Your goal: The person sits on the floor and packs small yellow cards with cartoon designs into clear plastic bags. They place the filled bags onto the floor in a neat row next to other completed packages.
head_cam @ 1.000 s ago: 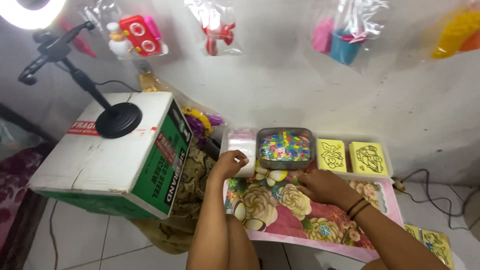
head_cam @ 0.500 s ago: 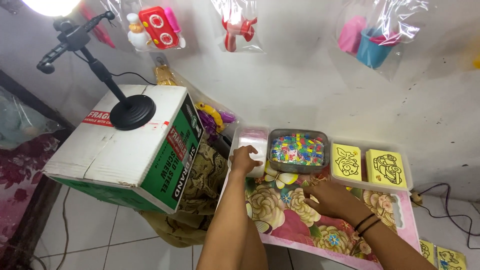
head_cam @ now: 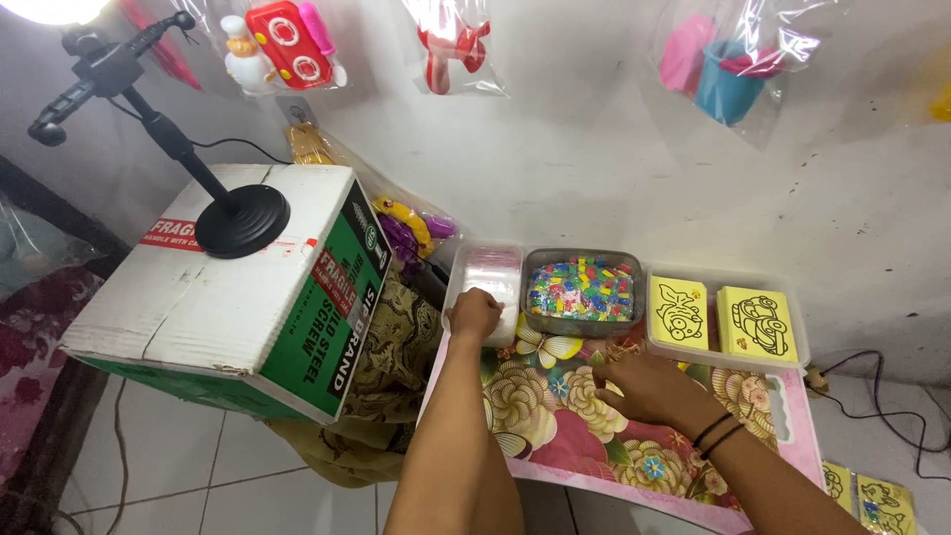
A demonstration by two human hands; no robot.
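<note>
both hands work on the floral mat (head_cam: 555, 436): the left hand (head_cam: 475, 315) curls loosely on the clear tub (head_cam: 490, 272) at the mat's far edge, pinching nothing visible. the right hand (head_cam: 644, 388) lies spread flat just before the bead tray (head_cam: 582, 290), with open mat toward the near rim.

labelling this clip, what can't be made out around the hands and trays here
Head view only:
- Left hand: its fingertips curl into the clear tray, so any grip is hidden.
- Right hand: palm down on the flowered board, covering whatever lies beneath.
- Bead tin: pieces too small to tell apart.
- Lamp: cut off by the top edge.
</note>
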